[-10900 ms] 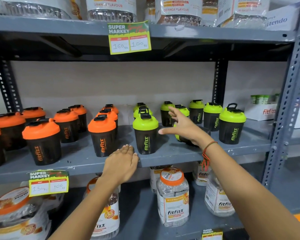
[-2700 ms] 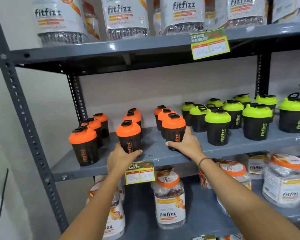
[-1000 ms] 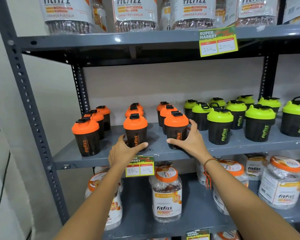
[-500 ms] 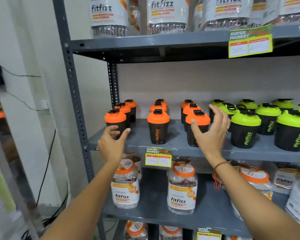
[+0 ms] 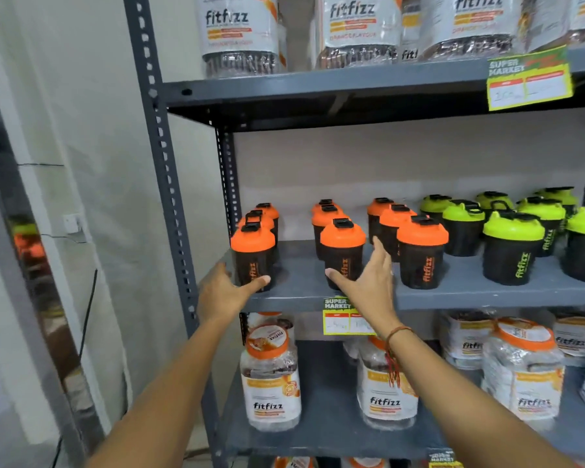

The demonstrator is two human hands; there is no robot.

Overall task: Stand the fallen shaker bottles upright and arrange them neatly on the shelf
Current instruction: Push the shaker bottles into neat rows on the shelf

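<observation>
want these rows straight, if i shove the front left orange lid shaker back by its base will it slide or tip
The front left orange lid shaker would probably slide: it stands upright on a flat shelf and looks like light plastic, likely empty. The broad lid may make it tippy if pushed high. The left hand is already low at its base.

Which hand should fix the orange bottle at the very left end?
Probably the left hand. Its thumb already reaches the front left orange bottle, while the right hand is open around the middle orange bottle.
</observation>
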